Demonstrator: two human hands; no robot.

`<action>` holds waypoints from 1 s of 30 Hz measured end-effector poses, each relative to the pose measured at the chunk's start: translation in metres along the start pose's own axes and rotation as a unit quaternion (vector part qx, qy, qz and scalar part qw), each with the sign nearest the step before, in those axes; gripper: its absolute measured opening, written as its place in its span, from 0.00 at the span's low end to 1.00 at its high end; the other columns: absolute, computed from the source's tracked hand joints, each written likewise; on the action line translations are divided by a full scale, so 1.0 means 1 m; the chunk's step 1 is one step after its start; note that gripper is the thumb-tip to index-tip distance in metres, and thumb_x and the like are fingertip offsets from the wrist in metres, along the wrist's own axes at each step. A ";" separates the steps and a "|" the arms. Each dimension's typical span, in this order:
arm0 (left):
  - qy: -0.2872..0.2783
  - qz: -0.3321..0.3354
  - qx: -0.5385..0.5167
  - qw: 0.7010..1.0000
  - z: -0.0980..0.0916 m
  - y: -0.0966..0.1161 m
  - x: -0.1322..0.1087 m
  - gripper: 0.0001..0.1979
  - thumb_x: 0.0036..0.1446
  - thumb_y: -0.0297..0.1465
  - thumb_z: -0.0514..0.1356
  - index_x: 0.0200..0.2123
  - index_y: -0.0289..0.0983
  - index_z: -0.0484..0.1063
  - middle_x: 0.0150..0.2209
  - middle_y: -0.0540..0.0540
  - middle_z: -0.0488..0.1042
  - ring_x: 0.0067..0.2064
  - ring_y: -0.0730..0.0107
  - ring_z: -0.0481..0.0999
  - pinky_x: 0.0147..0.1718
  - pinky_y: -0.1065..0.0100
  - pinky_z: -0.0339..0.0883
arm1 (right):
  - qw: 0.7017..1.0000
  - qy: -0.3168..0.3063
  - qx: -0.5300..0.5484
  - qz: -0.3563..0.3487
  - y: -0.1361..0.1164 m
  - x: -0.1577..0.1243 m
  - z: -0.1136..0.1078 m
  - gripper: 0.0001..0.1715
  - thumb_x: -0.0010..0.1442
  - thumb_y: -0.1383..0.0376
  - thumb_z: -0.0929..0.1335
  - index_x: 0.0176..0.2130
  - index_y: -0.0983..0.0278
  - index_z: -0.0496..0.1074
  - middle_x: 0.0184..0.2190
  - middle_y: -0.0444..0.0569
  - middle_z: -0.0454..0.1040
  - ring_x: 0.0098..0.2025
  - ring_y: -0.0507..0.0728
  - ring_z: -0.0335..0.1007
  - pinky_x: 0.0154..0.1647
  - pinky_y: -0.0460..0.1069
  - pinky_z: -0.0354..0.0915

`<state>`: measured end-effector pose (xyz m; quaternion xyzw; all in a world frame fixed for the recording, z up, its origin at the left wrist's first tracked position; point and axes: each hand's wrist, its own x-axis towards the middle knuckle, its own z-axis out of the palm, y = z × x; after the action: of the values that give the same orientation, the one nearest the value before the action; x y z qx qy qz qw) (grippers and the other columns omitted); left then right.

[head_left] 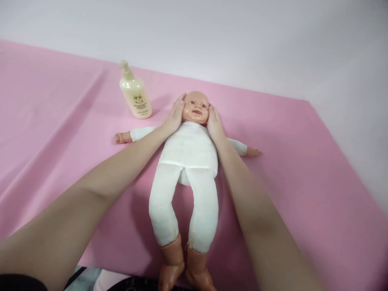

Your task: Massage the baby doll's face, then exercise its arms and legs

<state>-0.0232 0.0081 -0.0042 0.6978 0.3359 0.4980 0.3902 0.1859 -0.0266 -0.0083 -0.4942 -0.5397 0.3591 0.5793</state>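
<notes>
A baby doll lies on its back, its head toward the far side and its feet toward me. Its body is white cloth; the head, hands and feet are tan plastic. My left hand rests along the left side of the doll's head, its fingers stretched out and flat. Against the opposite cheek lies my right hand, also with straight fingers. Both palms touch the head without wrapping round it, and the fingertips partly disappear behind its sides. My forearms pass over the doll's spread arms.
A pale yellow pump bottle stands upright on the pink cloth, beyond the doll's left-lying arm. The cloth has a long fold at left. A white surface borders its far and right edges.
</notes>
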 end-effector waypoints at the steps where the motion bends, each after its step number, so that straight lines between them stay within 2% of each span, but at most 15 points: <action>1: -0.001 0.002 -0.003 1.000 0.000 0.000 0.000 0.48 0.80 0.74 0.49 0.85 0.51 0.69 0.90 0.40 0.68 0.97 0.50 0.51 0.96 0.47 0.37 | 1.000 0.003 -0.002 0.010 -0.001 0.000 0.000 0.48 0.78 0.26 0.68 0.75 0.53 0.80 0.79 0.55 0.81 0.91 0.66 0.64 0.98 0.69 0.52; 8: 0.013 -0.009 -0.003 1.000 0.001 -0.015 0.007 0.48 0.79 0.74 0.49 0.84 0.50 0.70 0.91 0.40 0.67 0.97 0.49 0.52 0.96 0.46 0.39 | 1.000 -0.007 0.010 0.015 -0.003 0.000 0.000 0.45 0.79 0.27 0.67 0.74 0.50 0.80 0.79 0.52 0.81 0.92 0.66 0.63 0.98 0.71 0.52; 12: 0.018 -0.017 -0.003 1.000 0.001 -0.022 0.011 0.48 0.79 0.74 0.50 0.84 0.51 0.71 0.91 0.40 0.67 0.97 0.48 0.51 0.96 0.44 0.38 | 1.000 0.008 0.002 0.023 0.006 0.003 -0.002 0.43 0.79 0.29 0.68 0.73 0.52 0.81 0.81 0.52 0.80 0.90 0.65 0.66 0.98 0.68 0.54; 17: 0.009 -0.012 -0.003 1.000 0.001 -0.017 0.010 0.48 0.77 0.75 0.54 0.83 0.51 0.71 0.92 0.40 0.65 0.97 0.45 0.50 0.96 0.44 0.37 | 1.000 0.009 -0.002 0.012 0.016 0.006 -0.004 0.42 0.80 0.31 0.67 0.75 0.54 0.79 0.82 0.54 0.79 0.88 0.65 0.70 0.97 0.67 0.56; 23: 0.002 -0.012 -0.011 1.000 0.001 -0.009 0.006 0.47 0.77 0.72 0.57 0.84 0.51 0.70 0.91 0.39 0.66 0.97 0.44 0.51 0.96 0.43 0.35 | 1.000 0.010 0.008 0.015 0.015 0.005 -0.002 0.44 0.79 0.30 0.67 0.75 0.54 0.79 0.82 0.54 0.79 0.88 0.66 0.70 0.96 0.67 0.57; 27: -0.005 -0.008 -0.013 1.000 0.001 -0.001 0.004 0.45 0.79 0.72 0.55 0.83 0.52 0.71 0.91 0.41 0.68 0.97 0.48 0.50 0.96 0.45 0.35 | 0.999 0.015 0.020 0.022 0.014 0.005 -0.001 0.42 0.79 0.30 0.68 0.73 0.52 0.80 0.80 0.52 0.81 0.87 0.66 0.71 0.96 0.69 0.58; 30: -0.003 -0.004 -0.013 1.000 0.002 0.003 0.001 0.45 0.79 0.72 0.53 0.82 0.51 0.72 0.90 0.40 0.68 0.97 0.49 0.49 0.96 0.45 0.35 | 1.000 0.010 0.015 0.015 0.017 0.007 -0.001 0.44 0.78 0.29 0.68 0.73 0.53 0.80 0.80 0.53 0.81 0.88 0.66 0.70 0.96 0.69 0.57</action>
<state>-0.0207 0.0076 -0.0018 0.6927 0.3306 0.4990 0.4023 0.1904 -0.0162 -0.0226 -0.4969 -0.5208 0.3708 0.5869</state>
